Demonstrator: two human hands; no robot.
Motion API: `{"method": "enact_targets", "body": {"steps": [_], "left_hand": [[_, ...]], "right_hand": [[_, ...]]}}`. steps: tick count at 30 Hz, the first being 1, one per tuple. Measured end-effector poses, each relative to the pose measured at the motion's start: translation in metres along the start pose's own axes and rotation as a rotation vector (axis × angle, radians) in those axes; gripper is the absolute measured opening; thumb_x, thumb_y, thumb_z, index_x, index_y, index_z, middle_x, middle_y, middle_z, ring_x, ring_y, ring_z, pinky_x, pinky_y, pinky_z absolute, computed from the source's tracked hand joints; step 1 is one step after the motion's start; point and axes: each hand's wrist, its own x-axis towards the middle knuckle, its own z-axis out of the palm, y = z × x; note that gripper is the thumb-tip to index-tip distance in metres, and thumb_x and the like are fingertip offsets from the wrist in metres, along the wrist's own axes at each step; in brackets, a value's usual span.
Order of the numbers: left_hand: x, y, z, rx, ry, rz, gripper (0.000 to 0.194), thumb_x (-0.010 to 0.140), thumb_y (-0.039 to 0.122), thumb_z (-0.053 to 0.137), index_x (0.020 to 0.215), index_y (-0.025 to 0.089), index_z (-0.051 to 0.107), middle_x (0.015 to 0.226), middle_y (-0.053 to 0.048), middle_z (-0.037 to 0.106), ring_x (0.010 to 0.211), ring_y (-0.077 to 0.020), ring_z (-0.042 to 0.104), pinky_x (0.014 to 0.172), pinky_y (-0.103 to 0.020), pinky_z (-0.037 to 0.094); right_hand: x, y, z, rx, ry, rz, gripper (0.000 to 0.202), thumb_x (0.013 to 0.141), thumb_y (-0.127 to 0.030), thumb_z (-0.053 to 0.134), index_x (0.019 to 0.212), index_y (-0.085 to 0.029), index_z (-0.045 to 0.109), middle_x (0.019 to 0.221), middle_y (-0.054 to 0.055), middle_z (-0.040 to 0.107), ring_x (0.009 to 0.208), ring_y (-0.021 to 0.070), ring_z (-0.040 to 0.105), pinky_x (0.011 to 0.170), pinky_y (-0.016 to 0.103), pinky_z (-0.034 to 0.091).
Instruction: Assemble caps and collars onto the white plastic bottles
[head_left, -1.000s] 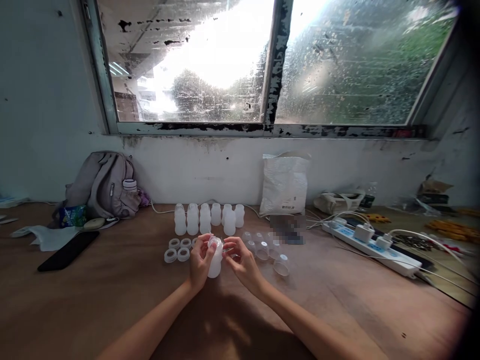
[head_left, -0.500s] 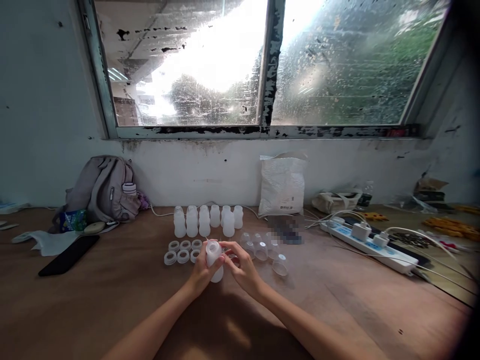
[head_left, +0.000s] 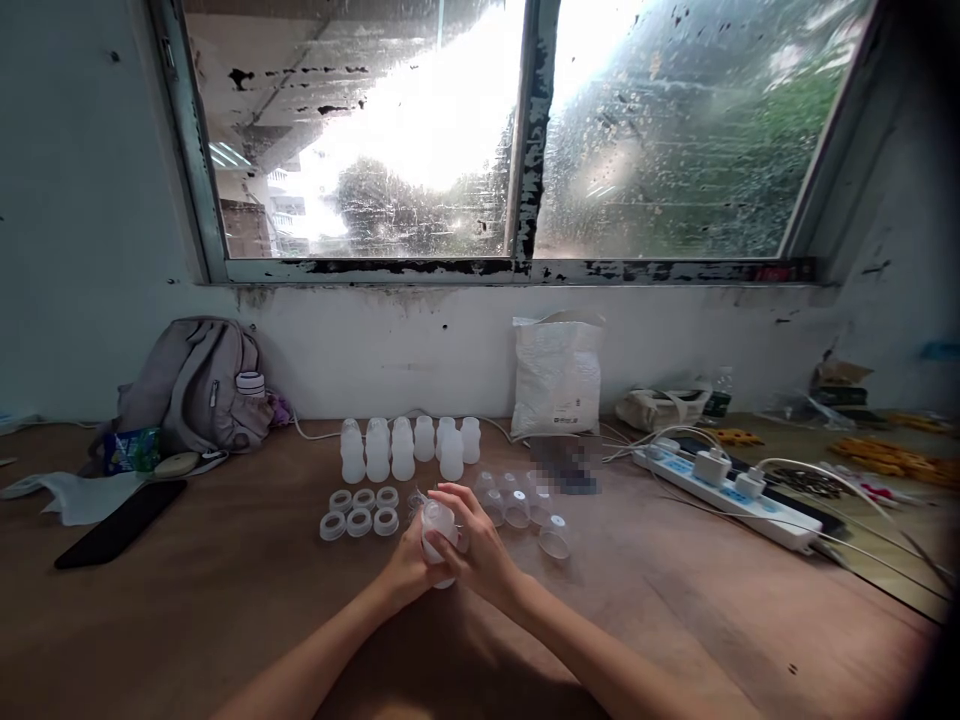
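A frosted white bottle (head_left: 439, 518) is held upright between both hands near the middle of the table. My left hand (head_left: 409, 567) wraps round its left side. My right hand (head_left: 480, 550) closes round its upper right side, fingers over the top part. White rings (head_left: 359, 522) lie in two rows to the left of the hands. Clear cups or caps (head_left: 555, 541) stand to the right. Behind them, several white bottles (head_left: 403, 450) stand in a group; the left ones have clear tops.
A grey backpack (head_left: 196, 385) and a black phone-like slab (head_left: 120, 523) are at the left. A white plastic bag (head_left: 557, 375) leans on the wall. At the right lie a power strip (head_left: 731, 498) with cables and yellow pieces (head_left: 900, 457).
My right hand has moved onto the upper part of the held bottle, its fingers now round the top. The whole view has shifted slightly.
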Motion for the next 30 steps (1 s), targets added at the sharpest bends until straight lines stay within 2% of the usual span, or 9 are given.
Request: {"method": "enact_targets", "body": {"steps": [4,8,11,13,15,19,24,26,30], "left_hand": [[0.002,-0.008,0.000,-0.021,-0.046,-0.118,0.053,0.059,0.018,0.069,0.107,0.018,0.045,0.095,-0.004,0.057,0.085,-0.0203,0.053,0.073,-0.028,0.043],[0.002,-0.007,-0.001,-0.020,-0.057,-0.163,0.047,0.058,0.016,0.068,0.102,0.014,0.052,0.092,-0.005,0.058,0.085,-0.0200,0.052,0.071,-0.026,0.041],[0.000,0.001,-0.001,-0.069,-0.049,-0.203,0.028,0.057,0.012,0.065,0.083,0.011,0.057,0.071,-0.001,0.058,0.066,-0.0147,0.051,0.059,-0.023,0.038],[-0.003,0.007,-0.001,-0.127,-0.085,-0.252,0.014,0.056,0.011,0.062,0.069,0.011,0.056,0.061,0.000,0.056,0.056,-0.0119,0.048,0.052,-0.022,0.036],[-0.007,0.011,-0.001,-0.223,-0.143,-0.288,0.008,0.057,0.011,0.057,0.064,0.011,0.054,0.058,-0.002,0.056,0.053,-0.0117,0.047,0.049,-0.022,0.035],[-0.014,0.013,0.001,-0.511,-0.237,-0.384,0.022,0.053,0.012,0.048,0.075,0.013,0.052,0.058,-0.002,0.056,0.050,-0.0136,0.050,0.048,-0.024,0.038],[-0.017,0.010,0.002,-0.644,-0.292,-0.484,0.031,0.052,0.016,0.046,0.082,0.014,0.048,0.057,-0.002,0.055,0.047,-0.0150,0.052,0.045,-0.026,0.039],[-0.015,0.010,0.002,-0.602,-0.262,-0.479,0.029,0.052,0.016,0.046,0.081,0.014,0.048,0.055,-0.002,0.055,0.047,-0.0145,0.051,0.045,-0.025,0.038],[-0.012,0.011,0.001,-0.381,-0.187,-0.370,0.016,0.053,0.011,0.051,0.069,0.012,0.052,0.057,-0.002,0.058,0.050,-0.0124,0.050,0.047,-0.023,0.035]], "right_hand": [[0.002,0.002,-0.001,0.083,-0.013,0.114,0.035,0.073,-0.026,0.056,0.108,-0.021,0.053,0.102,0.007,0.054,0.090,0.0197,0.052,0.078,0.032,0.042],[0.005,0.007,-0.004,0.315,-0.010,0.265,0.034,0.073,-0.033,0.058,0.104,-0.020,0.056,0.097,0.005,0.060,0.084,0.0189,0.054,0.074,0.031,0.042],[0.008,0.010,-0.007,0.589,-0.060,0.376,0.034,0.071,-0.034,0.060,0.101,-0.019,0.057,0.096,0.005,0.060,0.087,0.0188,0.054,0.075,0.030,0.041],[0.010,0.011,-0.010,0.780,-0.111,0.447,0.034,0.071,-0.034,0.061,0.100,-0.018,0.057,0.096,0.006,0.060,0.090,0.0185,0.054,0.078,0.030,0.040],[0.012,0.010,-0.014,0.944,-0.182,0.498,0.036,0.071,-0.035,0.061,0.102,-0.017,0.057,0.099,0.007,0.060,0.092,0.0186,0.053,0.080,0.031,0.039],[0.012,0.007,-0.020,1.155,-0.315,0.559,0.040,0.069,-0.035,0.063,0.104,-0.016,0.056,0.104,0.011,0.058,0.093,0.0195,0.053,0.079,0.030,0.039],[0.012,0.008,-0.021,1.228,-0.359,0.585,0.039,0.068,-0.035,0.064,0.101,-0.015,0.056,0.106,0.012,0.057,0.092,0.0197,0.054,0.075,0.030,0.040],[0.012,0.009,-0.020,1.188,-0.324,0.565,0.037,0.067,-0.033,0.065,0.098,-0.015,0.056,0.103,0.011,0.058,0.091,0.0188,0.054,0.075,0.029,0.040],[0.011,0.013,-0.016,1.019,-0.209,0.507,0.031,0.066,-0.028,0.067,0.092,-0.016,0.057,0.093,0.006,0.060,0.087,0.0157,0.054,0.076,0.027,0.039]]}}
